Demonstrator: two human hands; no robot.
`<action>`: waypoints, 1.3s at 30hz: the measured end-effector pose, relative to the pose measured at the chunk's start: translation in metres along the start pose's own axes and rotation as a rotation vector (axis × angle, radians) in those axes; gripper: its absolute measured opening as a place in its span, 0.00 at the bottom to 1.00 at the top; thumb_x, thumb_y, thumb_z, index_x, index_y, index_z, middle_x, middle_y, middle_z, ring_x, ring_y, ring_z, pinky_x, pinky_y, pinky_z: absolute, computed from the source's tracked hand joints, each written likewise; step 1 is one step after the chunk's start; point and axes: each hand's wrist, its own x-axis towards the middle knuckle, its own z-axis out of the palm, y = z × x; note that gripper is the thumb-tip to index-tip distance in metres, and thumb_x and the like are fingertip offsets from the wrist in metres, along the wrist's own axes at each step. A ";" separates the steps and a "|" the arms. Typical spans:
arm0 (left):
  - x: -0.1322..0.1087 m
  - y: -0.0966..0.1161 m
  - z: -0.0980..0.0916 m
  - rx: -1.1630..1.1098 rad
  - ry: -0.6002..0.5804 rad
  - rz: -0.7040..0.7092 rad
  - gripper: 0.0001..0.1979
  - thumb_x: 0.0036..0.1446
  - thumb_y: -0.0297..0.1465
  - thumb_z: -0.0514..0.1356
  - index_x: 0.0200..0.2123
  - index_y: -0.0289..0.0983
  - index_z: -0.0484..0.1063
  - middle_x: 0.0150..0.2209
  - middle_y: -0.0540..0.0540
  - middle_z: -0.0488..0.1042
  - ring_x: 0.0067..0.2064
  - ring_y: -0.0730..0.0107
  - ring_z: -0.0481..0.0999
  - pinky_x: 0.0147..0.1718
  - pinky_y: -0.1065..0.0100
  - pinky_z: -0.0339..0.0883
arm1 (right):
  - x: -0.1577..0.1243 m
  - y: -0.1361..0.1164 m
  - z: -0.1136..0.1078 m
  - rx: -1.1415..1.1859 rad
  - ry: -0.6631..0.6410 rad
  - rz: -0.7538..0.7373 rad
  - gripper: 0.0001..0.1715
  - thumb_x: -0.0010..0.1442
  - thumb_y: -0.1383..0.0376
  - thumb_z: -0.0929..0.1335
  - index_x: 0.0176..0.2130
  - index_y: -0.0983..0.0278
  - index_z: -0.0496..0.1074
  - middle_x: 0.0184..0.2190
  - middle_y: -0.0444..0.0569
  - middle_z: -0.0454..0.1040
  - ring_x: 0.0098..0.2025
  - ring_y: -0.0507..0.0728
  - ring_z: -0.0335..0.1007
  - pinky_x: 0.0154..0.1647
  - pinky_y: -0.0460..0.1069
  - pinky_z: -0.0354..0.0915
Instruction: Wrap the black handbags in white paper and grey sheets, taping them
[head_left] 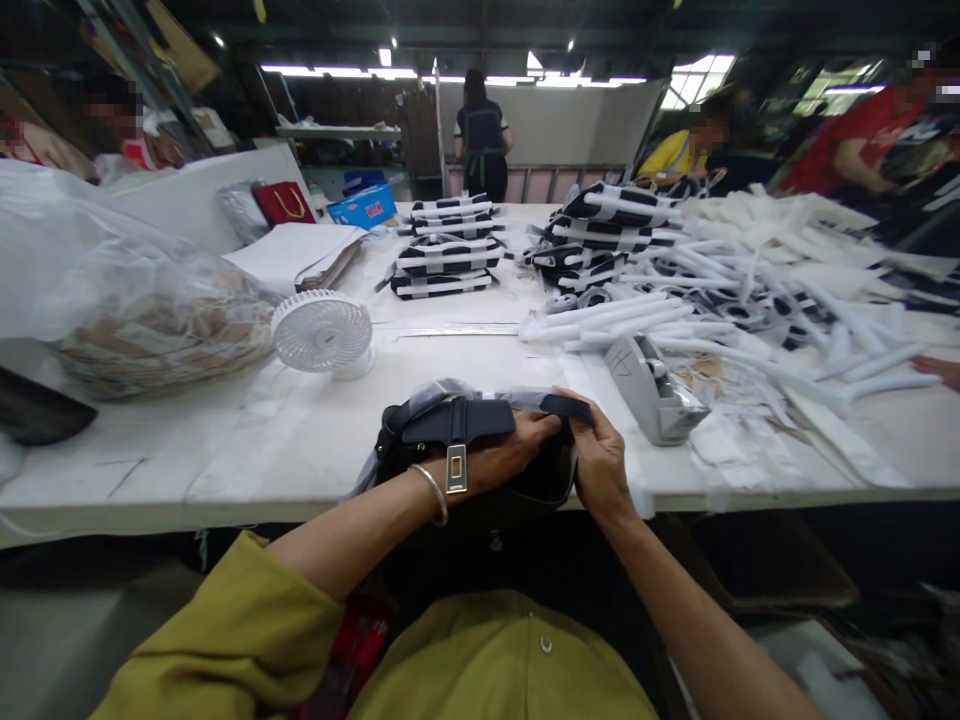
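A small dark handbag with a metal clasp lies at the near edge of the white table, partly wrapped in clear plastic. My left hand, a bangle on its wrist, reaches across the bag's front and grips its top. My right hand is closed on the bag's right end, pinching a dark strap or flap. Both hands hold the bag against the table's edge.
A small white fan stands left of the bag and a grey tape dispenser to the right. Striped bundles, white paper rolls, a plastic sack and other people around the table fill the far side.
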 end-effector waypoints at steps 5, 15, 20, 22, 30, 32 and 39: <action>0.002 0.005 0.000 0.127 -0.086 0.022 0.11 0.66 0.21 0.51 0.40 0.33 0.73 0.45 0.42 0.74 0.45 0.62 0.74 0.43 0.65 0.70 | 0.001 0.003 0.000 0.002 0.003 0.004 0.18 0.63 0.54 0.68 0.48 0.59 0.77 0.49 0.48 0.78 0.51 0.58 0.73 0.58 0.56 0.65; -0.026 0.010 -0.063 -0.140 -0.227 0.066 0.17 0.72 0.34 0.49 0.58 0.38 0.69 0.59 0.44 0.71 0.60 0.66 0.69 0.60 0.67 0.62 | 0.017 0.006 0.002 -0.001 0.010 0.090 0.21 0.61 0.49 0.68 0.41 0.63 0.76 0.35 0.46 0.78 0.37 0.56 0.71 0.40 0.50 0.67; -0.076 0.006 -0.078 0.197 -0.161 -0.225 0.20 0.64 0.43 0.62 0.54 0.41 0.72 0.51 0.42 0.76 0.50 0.54 0.76 0.48 0.59 0.70 | 0.048 0.009 0.013 -0.209 0.053 -0.020 0.23 0.61 0.48 0.65 0.35 0.64 0.75 0.29 0.46 0.76 0.32 0.56 0.68 0.35 0.49 0.63; -0.079 -0.009 -0.068 0.381 -0.089 -0.305 0.11 0.65 0.37 0.61 0.48 0.39 0.74 0.43 0.42 0.77 0.44 0.55 0.77 0.44 0.59 0.69 | 0.070 0.010 0.024 -0.406 0.030 -0.060 0.25 0.64 0.47 0.61 0.33 0.63 0.74 0.28 0.47 0.75 0.32 0.57 0.68 0.35 0.50 0.62; -0.036 -0.119 -0.030 0.393 -0.079 -0.440 0.08 0.65 0.32 0.59 0.44 0.37 0.76 0.43 0.40 0.76 0.48 0.55 0.74 0.53 0.56 0.64 | 0.137 0.038 0.055 -1.151 -0.289 0.224 0.40 0.68 0.43 0.53 0.51 0.70 0.73 0.43 0.65 0.78 0.48 0.66 0.75 0.48 0.56 0.66; -0.032 -0.143 -0.028 0.341 -0.102 -0.468 0.08 0.64 0.35 0.61 0.43 0.39 0.76 0.42 0.44 0.77 0.44 0.59 0.76 0.46 0.62 0.67 | 0.138 0.046 0.051 -1.187 -0.338 0.216 0.36 0.68 0.46 0.55 0.52 0.69 0.74 0.44 0.65 0.78 0.49 0.66 0.75 0.51 0.57 0.65; -0.037 -0.163 -0.016 0.237 -0.085 -0.513 0.11 0.63 0.35 0.62 0.47 0.39 0.71 0.42 0.45 0.76 0.44 0.61 0.76 0.43 0.65 0.68 | 0.138 0.018 0.049 -1.295 -0.398 0.093 0.36 0.69 0.50 0.57 0.63 0.72 0.63 0.59 0.68 0.69 0.61 0.70 0.66 0.61 0.63 0.58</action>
